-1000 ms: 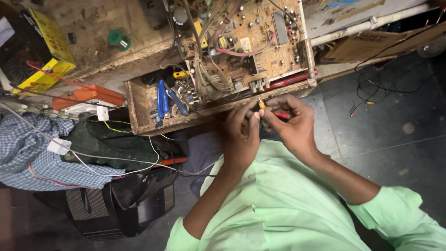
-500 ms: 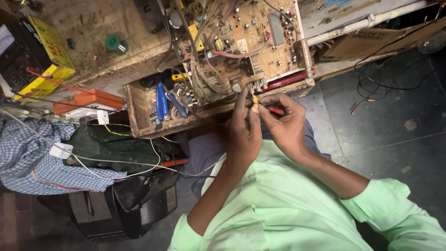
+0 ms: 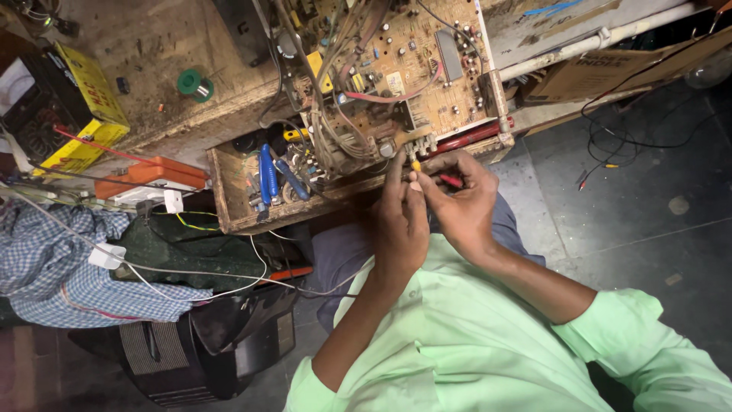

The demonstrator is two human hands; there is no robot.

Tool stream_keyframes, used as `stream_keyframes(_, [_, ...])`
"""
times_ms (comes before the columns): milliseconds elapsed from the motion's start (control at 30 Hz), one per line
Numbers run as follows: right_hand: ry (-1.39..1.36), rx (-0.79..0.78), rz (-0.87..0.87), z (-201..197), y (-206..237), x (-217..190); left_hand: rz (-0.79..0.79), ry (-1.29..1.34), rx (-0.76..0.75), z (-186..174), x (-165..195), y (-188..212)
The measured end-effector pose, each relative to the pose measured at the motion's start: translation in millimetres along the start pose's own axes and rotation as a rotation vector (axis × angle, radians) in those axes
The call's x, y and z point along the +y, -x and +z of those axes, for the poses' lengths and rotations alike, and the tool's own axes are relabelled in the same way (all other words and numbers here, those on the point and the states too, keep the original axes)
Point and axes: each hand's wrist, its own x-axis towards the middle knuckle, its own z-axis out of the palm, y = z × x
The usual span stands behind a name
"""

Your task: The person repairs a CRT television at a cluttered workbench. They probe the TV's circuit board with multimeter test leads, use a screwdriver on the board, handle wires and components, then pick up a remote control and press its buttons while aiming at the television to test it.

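Fingers of my left hand (image 3: 400,221) pinch a small yellow part (image 3: 415,165) at the circuit board (image 3: 396,84) edge, steadying it while my right hand (image 3: 461,202) grips a red tool (image 3: 450,181)

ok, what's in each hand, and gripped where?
Left hand pinches a small yellow-tipped part at its lower end, at the circuit board edge. Right hand holds a red-handled tool by the handle.

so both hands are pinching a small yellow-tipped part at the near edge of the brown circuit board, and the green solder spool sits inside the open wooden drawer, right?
Not quite. In the head view the green solder spool sits on top of the worn wooden bench, not inside the open wooden drawer. The rest holds: left hand and right hand pinch the small yellow-tipped part at the near edge of the brown circuit board.
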Motion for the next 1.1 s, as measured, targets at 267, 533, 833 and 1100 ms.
stream_keyframes(267, [-0.127, -0.003, -0.007, 1.8, -3.1, -1.2, -0.066, 0.208, -0.06, 4.6, -6.5, 5.6])
stream_keyframes(533, [-0.184, -0.074, 0.094, -7.5, -3.7, 0.2, -0.058, 0.22, -0.051, 4.7, -9.9, 8.9])
stream_keyframes(833, [-0.482, -0.199, 0.191, -43.0, 11.2, -4.2, -0.03, 0.232, -0.042, 13.6, -4.5, 9.3])
stream_keyframes(1100, [-0.406, -0.124, 0.243, -47.0, 5.3, 13.8, -0.106, -0.036, -0.035, 13.6, 2.3, 8.1])
